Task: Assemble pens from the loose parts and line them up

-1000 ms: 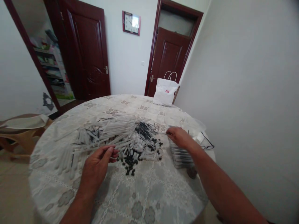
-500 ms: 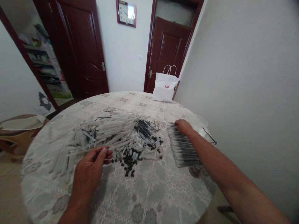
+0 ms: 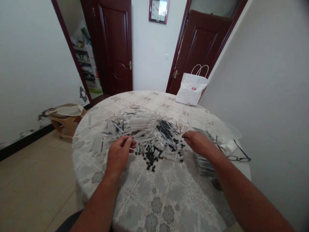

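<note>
"What's at the far edge of the round table (image 3: 169,206), by the wall?"

"A white paper bag (image 3: 191,91) with looped handles and a small red mark, standing upright in front of a dark red door (image 3: 198,54)."

"And on the right side?"

"A pair of black-rimmed glasses (image 3: 238,154), lying near the table's rim, just beside some crumpled clear plastic (image 3: 227,133)."

"The back wall?"

"A square wall clock (image 3: 159,10) in a red frame hangs between that door and a second dark red door (image 3: 116,48), which stands open on cluttered shelves (image 3: 87,69)."

"Anything on the floor?"

"A low wooden stool (image 3: 66,117) against the left wall, with a pale cloth on top."
</note>
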`<state>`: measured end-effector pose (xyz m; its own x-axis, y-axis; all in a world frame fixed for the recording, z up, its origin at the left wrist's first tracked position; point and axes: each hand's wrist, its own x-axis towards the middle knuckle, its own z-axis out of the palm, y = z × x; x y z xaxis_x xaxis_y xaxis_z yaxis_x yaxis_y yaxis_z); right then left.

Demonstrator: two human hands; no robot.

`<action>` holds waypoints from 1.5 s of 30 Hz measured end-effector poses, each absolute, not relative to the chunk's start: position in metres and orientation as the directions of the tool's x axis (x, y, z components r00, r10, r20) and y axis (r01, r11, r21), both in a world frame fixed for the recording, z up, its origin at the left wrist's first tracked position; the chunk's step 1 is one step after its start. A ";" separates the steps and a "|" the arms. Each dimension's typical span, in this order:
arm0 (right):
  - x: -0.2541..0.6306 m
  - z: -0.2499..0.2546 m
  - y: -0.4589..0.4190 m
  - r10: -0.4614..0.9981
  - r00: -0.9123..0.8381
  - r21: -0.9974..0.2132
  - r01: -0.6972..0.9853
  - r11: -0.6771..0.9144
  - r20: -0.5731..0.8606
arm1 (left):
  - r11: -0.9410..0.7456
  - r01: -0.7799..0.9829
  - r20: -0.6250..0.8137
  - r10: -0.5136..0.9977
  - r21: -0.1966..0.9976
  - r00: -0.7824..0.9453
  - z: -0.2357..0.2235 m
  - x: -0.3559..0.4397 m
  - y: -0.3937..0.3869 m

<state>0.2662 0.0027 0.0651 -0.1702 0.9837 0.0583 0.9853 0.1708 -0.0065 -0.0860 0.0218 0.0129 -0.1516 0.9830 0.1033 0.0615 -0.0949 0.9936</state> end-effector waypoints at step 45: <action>0.202 0.035 0.000 0.972 0.147 -0.204 0.973 -0.109 0.184 | 0.111 -0.384 -0.090 0.993 0.916 0.073 0.017 -0.098 0.009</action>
